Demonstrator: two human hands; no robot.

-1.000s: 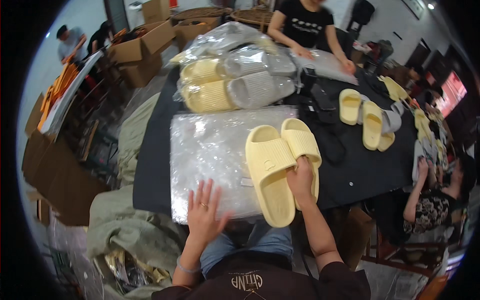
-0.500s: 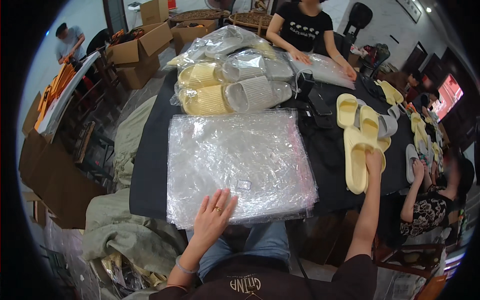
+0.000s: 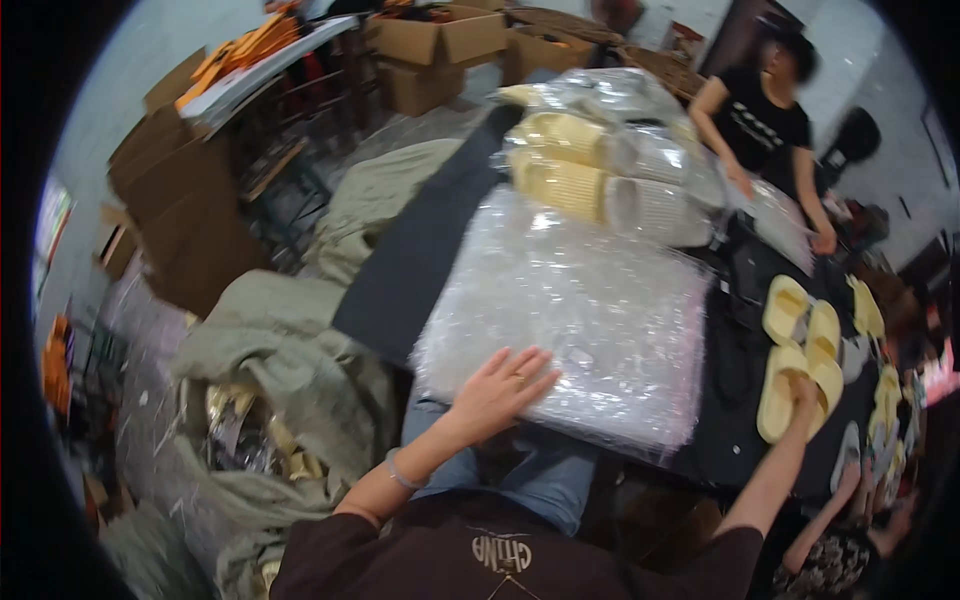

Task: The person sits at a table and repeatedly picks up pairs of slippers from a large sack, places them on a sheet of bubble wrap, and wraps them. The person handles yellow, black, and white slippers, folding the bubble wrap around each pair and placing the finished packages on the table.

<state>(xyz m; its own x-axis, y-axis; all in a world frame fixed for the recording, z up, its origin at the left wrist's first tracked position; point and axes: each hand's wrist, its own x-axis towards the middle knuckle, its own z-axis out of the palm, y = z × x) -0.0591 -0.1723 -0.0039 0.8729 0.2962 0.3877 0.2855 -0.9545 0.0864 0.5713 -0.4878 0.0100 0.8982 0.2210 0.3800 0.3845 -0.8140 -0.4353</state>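
My left hand lies flat, fingers stretched, on the near edge of a stack of clear plastic bags. Out to the right, my right hand is closed on a pair of yellow slippers; its fingertips are hidden at the slippers. Just beyond that pair lie more yellow slippers and a grey slipper. Behind the bag stack, bagged slippers are piled up, with a yellow bagged slipper and a grey bagged slipper at the front.
Across the black-covered table, a person handles clear bags. Left of the table stands a green sack with wrapped goods in its mouth. Cardboard boxes stand farther back. Another person's arm shows at lower right.
The view has swung left and tilted, so the table appears farther right. My left hand stays flat on the bags, and my right hand stays at the yellow slippers.
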